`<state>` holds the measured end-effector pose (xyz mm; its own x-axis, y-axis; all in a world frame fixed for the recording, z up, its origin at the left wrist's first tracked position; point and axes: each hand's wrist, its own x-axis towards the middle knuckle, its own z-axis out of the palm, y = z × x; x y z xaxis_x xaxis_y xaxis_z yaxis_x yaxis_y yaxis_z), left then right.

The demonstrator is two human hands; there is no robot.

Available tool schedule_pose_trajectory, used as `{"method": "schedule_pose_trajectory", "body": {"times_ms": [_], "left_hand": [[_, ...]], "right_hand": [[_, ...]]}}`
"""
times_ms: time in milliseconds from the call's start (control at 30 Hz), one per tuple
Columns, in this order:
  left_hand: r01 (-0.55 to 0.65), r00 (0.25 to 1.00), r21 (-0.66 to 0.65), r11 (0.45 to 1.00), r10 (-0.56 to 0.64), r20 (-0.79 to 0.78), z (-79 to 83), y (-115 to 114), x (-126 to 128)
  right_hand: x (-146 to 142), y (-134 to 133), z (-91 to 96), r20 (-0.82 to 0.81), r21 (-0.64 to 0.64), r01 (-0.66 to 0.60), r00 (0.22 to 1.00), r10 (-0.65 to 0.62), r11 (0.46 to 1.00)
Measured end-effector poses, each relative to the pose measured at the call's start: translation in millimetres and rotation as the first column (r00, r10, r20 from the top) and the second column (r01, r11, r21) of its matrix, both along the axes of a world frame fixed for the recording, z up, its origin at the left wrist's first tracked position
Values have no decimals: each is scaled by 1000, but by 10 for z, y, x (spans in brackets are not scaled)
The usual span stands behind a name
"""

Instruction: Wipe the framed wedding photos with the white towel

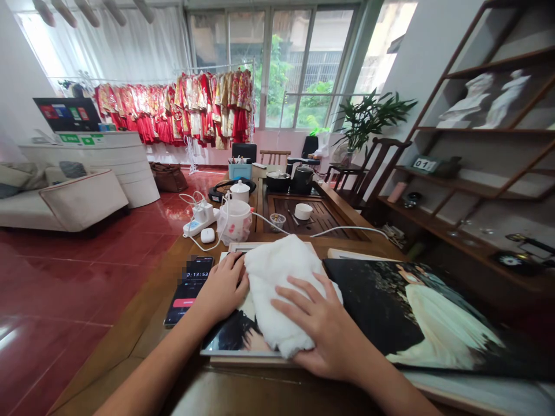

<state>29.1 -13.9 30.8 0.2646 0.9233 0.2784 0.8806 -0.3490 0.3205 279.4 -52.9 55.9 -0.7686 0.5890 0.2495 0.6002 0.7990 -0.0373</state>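
Note:
A crumpled white cloth [277, 292] lies on a large glossy photo album page [411, 318] showing a figure in a pale gown. My right hand [314, 326] presses flat on the cloth with its fingers spread. My left hand [223, 287] sits at the cloth's left edge, its fingers curled against the cloth. Under the cloth and hands, part of the print is hidden. To the left of my left hand lies a black smartphone [189, 289] with a timer on its screen.
Ahead on the wooden table stand a white floral kettle [234, 222], a power strip [200, 219] with white cables, and a wooden tea tray [310, 216]. A red tiled floor lies to the left. Wooden shelves stand to the right.

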Motion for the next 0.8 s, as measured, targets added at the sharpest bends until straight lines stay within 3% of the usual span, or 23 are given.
{"method": "schedule_pose_trajectory", "body": {"times_ms": [100,267,367,633,800], "left_hand": [[6,1000,0,1000,-6,7,8,-4,-4],[-27,999,-5,1000,27,-19,-19,-2,2],[-25,999,-2,1000,25,-29,-31,4,6],[-17,999,-2,1000,17,-29,-6,2,5],[-22,999,5,1000,22,-27,-9,4,5]], "right_hand": [[4,6,17,-10,-20,6,1000,-7,1000],[70,104,16,-60,12,205,977,-204,979],[96,140,2,-62,42,254,966,-251,966],[25,27,9,6,29,23,1000,-23,999],[39,55,29,-20,19,99,995,-99,995]]}}
